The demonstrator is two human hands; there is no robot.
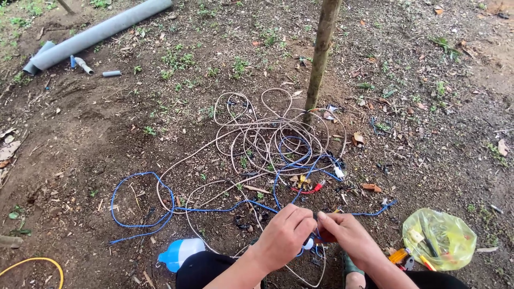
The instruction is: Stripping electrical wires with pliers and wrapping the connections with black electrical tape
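My left hand (285, 235) and my right hand (347, 234) meet low in the head view, fingertips pinched together on the end of a blue wire (139, 206). That wire loops away to the left over bare soil. A small dark red piece shows between my fingers. Beyond my hands lies a tangle of beige cable (267, 136) mixed with more blue wire. A short red wire (308, 189) lies in the tangle.
A thin tree trunk (320, 53) rises behind the tangle. A grey pipe (96, 35) lies far left with small pipe fittings (83, 65). A yellow plastic bag (440, 238) holding tools sits at right. A blue-and-white bottle (179, 252) and a yellow hose (32, 265) are at bottom left.
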